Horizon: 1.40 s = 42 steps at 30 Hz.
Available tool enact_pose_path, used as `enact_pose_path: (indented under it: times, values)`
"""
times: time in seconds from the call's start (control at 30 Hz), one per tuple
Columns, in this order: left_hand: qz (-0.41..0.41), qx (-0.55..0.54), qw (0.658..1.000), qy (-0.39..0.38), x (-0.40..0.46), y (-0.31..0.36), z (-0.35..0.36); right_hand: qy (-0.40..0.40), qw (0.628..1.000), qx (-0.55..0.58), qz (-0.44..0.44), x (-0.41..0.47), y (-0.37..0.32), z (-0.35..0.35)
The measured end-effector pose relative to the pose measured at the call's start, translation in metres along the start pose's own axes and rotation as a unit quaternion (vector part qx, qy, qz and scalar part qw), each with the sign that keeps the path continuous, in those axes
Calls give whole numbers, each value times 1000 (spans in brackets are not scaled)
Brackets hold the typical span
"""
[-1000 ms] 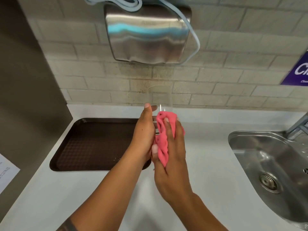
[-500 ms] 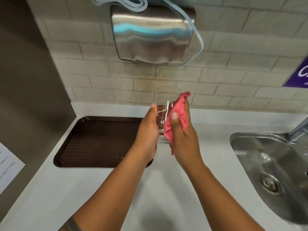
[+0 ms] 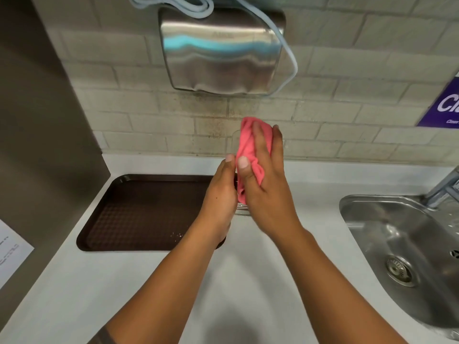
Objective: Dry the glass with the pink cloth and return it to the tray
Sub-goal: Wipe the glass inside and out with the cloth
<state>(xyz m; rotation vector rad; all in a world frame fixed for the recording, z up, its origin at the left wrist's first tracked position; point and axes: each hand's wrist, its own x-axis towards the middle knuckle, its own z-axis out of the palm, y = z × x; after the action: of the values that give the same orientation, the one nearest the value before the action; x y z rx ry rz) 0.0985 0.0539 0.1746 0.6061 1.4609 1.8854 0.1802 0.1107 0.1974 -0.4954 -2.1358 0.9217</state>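
Note:
A clear drinking glass (image 3: 234, 142) is held upright above the counter, mostly hidden by both hands; only its left rim and its base show. My left hand (image 3: 219, 194) grips the glass from the left side. My right hand (image 3: 265, 184) presses the pink cloth (image 3: 248, 150) flat against the glass's right and front side, fingers spread up over the cloth. The cloth reaches above the rim. The brown tray (image 3: 139, 209) lies on the counter to the left, below my left hand, with a few crumbs near its front right corner.
A steel sink (image 3: 402, 247) with a drain and a tap sits at the right. A steel wall-mounted hand dryer (image 3: 221, 53) hangs above the hands on the brick wall. A dark panel with a paper sheet (image 3: 10, 252) bounds the left. White counter (image 3: 238, 294) lies in front.
My right hand has slid the pink cloth up the glass, from its lower part to over the rim. My left hand keeps its hold on the glass.

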Motion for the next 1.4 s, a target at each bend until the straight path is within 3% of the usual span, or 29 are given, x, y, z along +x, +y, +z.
enact_pose_path:
  times: [0.17,0.27,0.43,0.57,0.63,0.77,0.9,1.03,1.2,1.4]
  values:
    - [-24,9,999,34,6,1,-3,11,988,112,102,-9,8,3]
    - [-43,-6,997,61,11,1,-5,14,985,136,107,-38,12,16]
    - [-98,-64,992,46,19,3,-8,5,1000,-5,-4,-66,14,32]
    - [-78,-50,996,-11,16,-14,-15,9,989,-138,-52,-32,11,23]
    - [-48,-8,999,-15,15,-13,-10,5,987,-151,-46,-13,9,18]
    - [-25,34,999,-10,8,3,2,29,999,11,15,15,14,3]
    - [-46,10,999,11,9,-2,1,15,979,167,117,10,18,-4]
    - [-76,-52,995,38,12,0,-3,-12,968,190,164,-18,23,6]
    - [-55,-71,995,45,26,-1,-9,-30,944,259,203,-45,24,14]
    - [-60,-56,995,55,19,-4,-5,-9,965,200,171,-41,30,17]
